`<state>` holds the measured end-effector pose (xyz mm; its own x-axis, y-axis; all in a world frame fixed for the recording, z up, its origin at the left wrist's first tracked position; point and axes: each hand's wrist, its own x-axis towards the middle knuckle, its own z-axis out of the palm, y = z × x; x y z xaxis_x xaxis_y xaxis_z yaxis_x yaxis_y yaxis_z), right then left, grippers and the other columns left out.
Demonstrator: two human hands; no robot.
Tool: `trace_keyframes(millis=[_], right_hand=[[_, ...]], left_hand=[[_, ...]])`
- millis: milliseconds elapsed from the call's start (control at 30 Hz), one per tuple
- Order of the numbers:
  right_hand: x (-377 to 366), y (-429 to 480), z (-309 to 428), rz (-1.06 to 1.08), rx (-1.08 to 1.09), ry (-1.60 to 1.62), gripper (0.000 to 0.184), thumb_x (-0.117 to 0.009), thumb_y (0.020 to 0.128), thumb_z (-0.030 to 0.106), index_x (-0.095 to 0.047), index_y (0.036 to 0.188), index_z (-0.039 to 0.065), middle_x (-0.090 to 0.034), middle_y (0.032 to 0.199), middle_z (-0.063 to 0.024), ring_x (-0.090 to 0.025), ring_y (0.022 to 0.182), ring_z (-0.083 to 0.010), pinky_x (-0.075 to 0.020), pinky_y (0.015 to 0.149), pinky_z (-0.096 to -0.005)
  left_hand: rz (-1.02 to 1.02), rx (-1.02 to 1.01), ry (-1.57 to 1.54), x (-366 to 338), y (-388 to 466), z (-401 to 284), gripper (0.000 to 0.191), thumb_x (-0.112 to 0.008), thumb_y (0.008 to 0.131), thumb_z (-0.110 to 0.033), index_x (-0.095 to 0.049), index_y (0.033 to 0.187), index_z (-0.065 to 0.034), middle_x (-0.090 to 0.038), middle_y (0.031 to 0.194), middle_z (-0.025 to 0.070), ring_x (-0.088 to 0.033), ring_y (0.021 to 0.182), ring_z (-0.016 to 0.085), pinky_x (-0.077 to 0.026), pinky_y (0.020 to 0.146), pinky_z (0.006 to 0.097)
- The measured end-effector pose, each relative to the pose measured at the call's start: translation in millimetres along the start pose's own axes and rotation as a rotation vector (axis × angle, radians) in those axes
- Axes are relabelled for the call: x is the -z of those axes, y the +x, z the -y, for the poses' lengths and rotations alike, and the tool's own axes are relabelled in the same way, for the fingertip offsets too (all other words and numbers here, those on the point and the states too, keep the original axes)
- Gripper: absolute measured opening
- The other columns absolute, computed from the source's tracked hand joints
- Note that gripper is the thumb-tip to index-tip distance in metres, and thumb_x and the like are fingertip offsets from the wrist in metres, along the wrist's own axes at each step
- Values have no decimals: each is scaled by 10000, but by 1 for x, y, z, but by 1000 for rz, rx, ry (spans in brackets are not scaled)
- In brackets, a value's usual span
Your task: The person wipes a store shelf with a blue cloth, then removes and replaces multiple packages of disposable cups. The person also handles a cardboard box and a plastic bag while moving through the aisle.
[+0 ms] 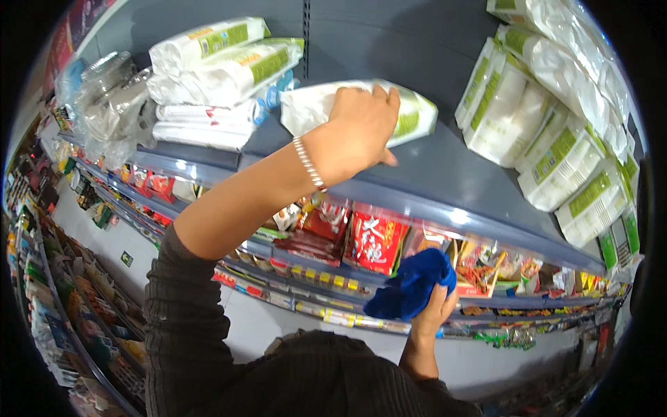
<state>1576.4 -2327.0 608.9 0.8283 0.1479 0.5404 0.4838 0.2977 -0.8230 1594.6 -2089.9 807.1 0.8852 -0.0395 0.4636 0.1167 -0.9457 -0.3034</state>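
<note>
My left hand [359,122], with a beaded bracelet at the wrist, is closed from above over a white-and-green plastic-wrapped pack [307,107] on the grey top shelf [443,177]. The hand hides the middle of that pack. Lower down, in front of the shelves, my right hand [436,310] grips a bunched dark blue cloth [411,284]. The cloth hangs apart from the top shelf, before the goods on the tier below.
Similar packs [224,62] are stacked at the left above white rolled packs [203,125], beside clear plastic bags [114,104]. More green-and-white packs [552,140] are piled at the right. Below the shelf's front edge [417,206] stand red food packets [374,242].
</note>
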Motion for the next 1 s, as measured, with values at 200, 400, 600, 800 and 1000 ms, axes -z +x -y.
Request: trace_keyframes(millis=[200,400,600,800,1000], right_hand=[[26,0,9,-178,-265,359,500,-557,898,334,-482,1233,-29,-578,1167,-182,-591,1031,-288,-469,916,-396],[41,27,53,-656,111,-457,473,-531,897,380,-489,1201,20,-556,1160,-174,-543,1067,-299,-429,956,-450],[36,12,53,-393,265,-1088,360,-541,891,310,-517,1112,27,-564,1108,-165,-537,1026,-325,-419,931,-446],[27,16,54,-245,247,-1126,248,-550,885,239,-545,1023,33,-571,1056,-157,-531,986,-350,-409,905,-441],[27,2,29,-205,159,-1093,120,-580,830,144,-543,896,51,-564,958,-158,-510,902,-370,-393,861,-440]], left_hand=[[-605,162,72,23,-2,165,806,-753,699,-505,-484,1295,-34,-479,1332,203,-457,1233,353,-376,1026,425],[-366,564,323,0,-108,323,979,-729,709,-569,-318,1415,-28,-290,1457,248,-280,1355,384,-286,1077,459],[-559,954,-1086,-22,-82,327,571,-614,852,-463,-574,1156,19,-642,1015,158,-611,868,231,-497,733,353],[-651,1219,-1521,-16,-55,355,364,-546,906,-362,-606,1060,-37,-675,1027,97,-666,895,239,-532,768,379],[-705,1292,-1593,-7,-76,337,265,-576,893,-226,-624,1108,-79,-685,1013,108,-651,901,241,-510,758,341]])
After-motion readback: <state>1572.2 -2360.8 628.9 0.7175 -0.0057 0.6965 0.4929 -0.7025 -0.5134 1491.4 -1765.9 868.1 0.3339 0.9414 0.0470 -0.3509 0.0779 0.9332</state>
